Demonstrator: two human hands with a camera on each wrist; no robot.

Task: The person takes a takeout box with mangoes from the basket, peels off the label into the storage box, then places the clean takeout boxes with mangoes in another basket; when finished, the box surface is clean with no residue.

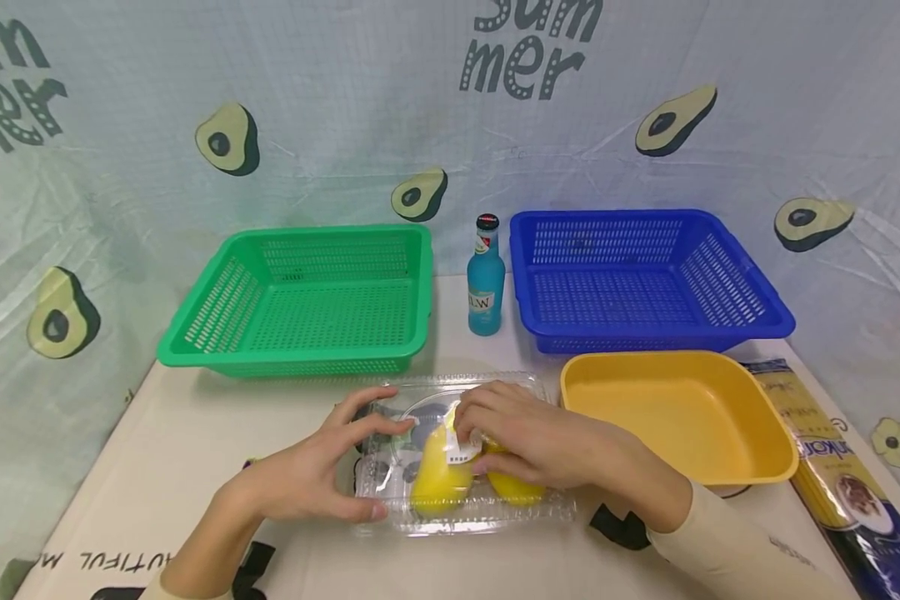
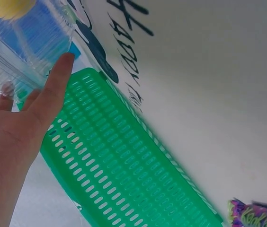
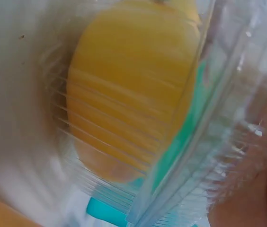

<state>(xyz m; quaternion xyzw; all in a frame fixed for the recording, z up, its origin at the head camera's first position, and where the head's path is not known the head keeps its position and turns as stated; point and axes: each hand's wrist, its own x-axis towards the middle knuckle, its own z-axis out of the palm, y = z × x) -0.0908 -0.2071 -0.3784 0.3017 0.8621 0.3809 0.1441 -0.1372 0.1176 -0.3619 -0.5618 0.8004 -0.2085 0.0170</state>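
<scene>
A clear plastic clamshell box [image 1: 390, 521] lies at the front middle of the table, with two yellow pear-shaped fruits [image 1: 438, 479] showing inside. Over its top, my right hand [image 1: 528, 433] has curled fingers and pinches a white printed label [image 1: 461, 450]; whether the label is stuck to the lid cannot be told. At the box's left side is my left hand [image 1: 322, 462], its thumb and fingers spread along the edge. The left wrist view shows that hand's extended fingers beside the plastic. One yellow fruit fills much of the right wrist view, behind ribbed plastic.
Behind the box stand a green basket [image 1: 300, 362], a blue bottle [image 1: 485, 287] and a blue basket [image 1: 645, 340]. To the right are a yellow bin [image 1: 675, 479] and a long pasta package [image 1: 832, 467]. A colourful packet [image 2: 254, 215] appears in the left wrist view.
</scene>
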